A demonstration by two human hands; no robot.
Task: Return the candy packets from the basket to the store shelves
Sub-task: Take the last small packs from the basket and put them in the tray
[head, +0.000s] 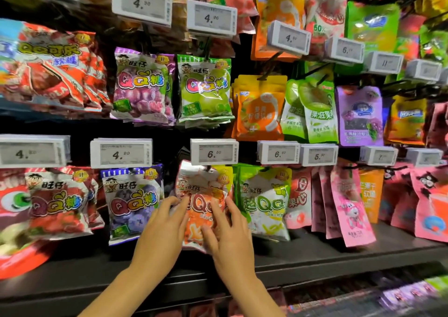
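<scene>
An orange and white candy packet hangs on a peg under the 6.50 price tag, in the lower row of the store shelves. My left hand touches the packet's left edge with its fingers extended. My right hand lies over the packet's lower right part, fingers spread and thumb on its front. The basket is out of view.
Purple and green-white packets hang on either side. Pink packets hang further right. A dark shelf ledge runs below the row. Another row of packets and price tags hangs above.
</scene>
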